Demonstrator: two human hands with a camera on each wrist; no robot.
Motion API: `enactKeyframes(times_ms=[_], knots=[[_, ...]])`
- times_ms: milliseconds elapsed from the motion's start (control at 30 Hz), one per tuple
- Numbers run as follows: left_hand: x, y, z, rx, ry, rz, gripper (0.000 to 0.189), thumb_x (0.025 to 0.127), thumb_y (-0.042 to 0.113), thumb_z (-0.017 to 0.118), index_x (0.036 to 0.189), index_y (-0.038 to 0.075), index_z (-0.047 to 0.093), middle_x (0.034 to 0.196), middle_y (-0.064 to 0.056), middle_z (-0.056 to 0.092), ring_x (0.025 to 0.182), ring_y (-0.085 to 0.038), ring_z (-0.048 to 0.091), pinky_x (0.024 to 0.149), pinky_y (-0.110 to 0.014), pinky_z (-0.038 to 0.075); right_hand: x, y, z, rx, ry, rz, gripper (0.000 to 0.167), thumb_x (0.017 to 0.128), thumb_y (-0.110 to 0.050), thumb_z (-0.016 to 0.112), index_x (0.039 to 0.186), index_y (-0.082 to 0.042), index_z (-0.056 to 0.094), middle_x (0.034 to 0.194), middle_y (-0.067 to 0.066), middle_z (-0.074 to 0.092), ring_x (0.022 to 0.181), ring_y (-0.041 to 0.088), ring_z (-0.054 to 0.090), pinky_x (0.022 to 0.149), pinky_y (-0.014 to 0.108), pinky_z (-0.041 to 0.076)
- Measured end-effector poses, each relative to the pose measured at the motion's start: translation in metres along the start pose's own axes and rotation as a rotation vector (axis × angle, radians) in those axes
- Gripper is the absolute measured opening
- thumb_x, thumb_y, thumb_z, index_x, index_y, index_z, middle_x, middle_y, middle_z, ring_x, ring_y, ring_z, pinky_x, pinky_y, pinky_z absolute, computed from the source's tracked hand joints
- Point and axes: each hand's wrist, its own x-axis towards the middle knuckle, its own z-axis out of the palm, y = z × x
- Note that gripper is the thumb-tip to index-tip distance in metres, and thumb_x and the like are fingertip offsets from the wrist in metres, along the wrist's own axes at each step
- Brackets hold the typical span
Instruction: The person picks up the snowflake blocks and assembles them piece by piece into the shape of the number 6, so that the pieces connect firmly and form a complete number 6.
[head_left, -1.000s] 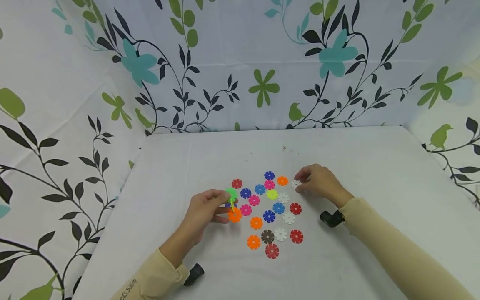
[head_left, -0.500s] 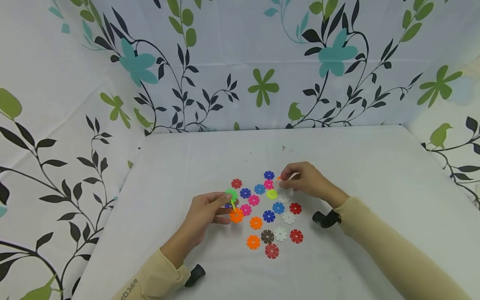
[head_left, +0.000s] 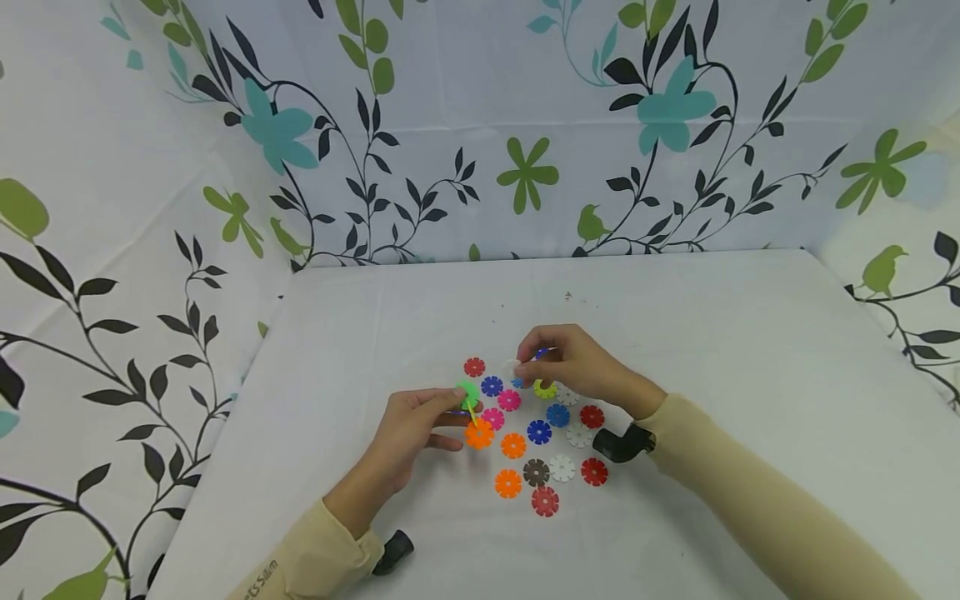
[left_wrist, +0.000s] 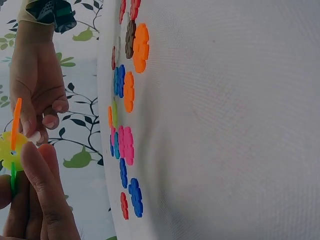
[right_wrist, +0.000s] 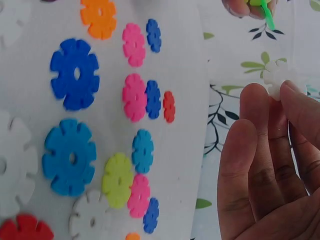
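Observation:
My left hand pinches a small joined piece of notched plastic snowflake discs: a green disc, a yellow disc seen edge-on from the head, and an orange disc. In the left wrist view the orange and green ones slot into the yellow. A loose white snowflake disc is pinched between the thumb and fingers of my right hand. The right hand hovers over the far discs, its white disc up and to the right of the joined piece, apart from it.
Several loose snowflake discs lie flat on the white-covered table, among them a pink disc, a brown disc and a red disc. A black wrist camera sits below the right wrist. Patterned cloth hangs behind the table.
The right hand has lifted the white disc from the right side of the discs and carried it left towards the left hand. The left hand has shifted slightly right with its joined piece.

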Motion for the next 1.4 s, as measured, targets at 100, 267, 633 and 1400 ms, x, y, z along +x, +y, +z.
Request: enactKeyframes(times_ms=[100, 267, 633, 1400], knots=[[0.000, 0.001, 0.001, 0.004, 0.006, -0.009, 0.032, 0.099, 0.029, 0.065, 0.107, 0.000, 0.076, 0.098, -0.014, 0.075, 0.091, -0.026, 0.073, 0.069, -0.035, 0.060, 0.002, -0.003, 0.005, 0.014, -0.001, -0.012, 0.014, 0.093, -0.016, 0.075, 0.102, -0.007, 0.068, 0.097, 0.008, 0.068, 0.084, 0.025, 0.072, 0.076, 0.039, 0.060], [-0.001, 0.002, 0.003, 0.004, 0.016, -0.028, 0.031, 0.101, 0.026, 0.063, 0.108, 0.000, 0.076, 0.096, -0.012, 0.074, 0.087, -0.025, 0.072, 0.067, -0.034, 0.060, 0.004, -0.007, 0.013, 0.023, -0.009, -0.032, 0.013, 0.093, -0.015, 0.075, 0.102, -0.007, 0.069, 0.099, 0.007, 0.069, 0.089, 0.034, 0.072, 0.077, 0.040, 0.060], [-0.002, 0.004, 0.003, -0.015, -0.015, -0.011, 0.035, 0.102, 0.029, 0.061, 0.110, -0.002, 0.074, 0.094, -0.010, 0.073, 0.083, -0.024, 0.070, 0.064, -0.032, 0.059, 0.008, -0.013, 0.023, 0.058, -0.021, -0.114, 0.009, 0.094, -0.009, 0.073, 0.100, -0.006, 0.068, 0.098, 0.007, 0.069, 0.088, 0.037, 0.072, 0.077, 0.046, 0.060], [-0.005, 0.008, 0.011, -0.001, 0.073, 0.100, 0.031, 0.101, 0.026, 0.065, 0.104, -0.003, 0.077, 0.091, -0.015, 0.075, 0.082, -0.024, 0.070, 0.065, -0.032, 0.060, 0.007, -0.020, 0.035, -0.154, 0.167, -0.309, 0.013, 0.090, -0.010, 0.078, 0.103, -0.010, 0.078, 0.092, -0.012, 0.073, 0.081, 0.010, 0.065, 0.071, 0.035, 0.056]])
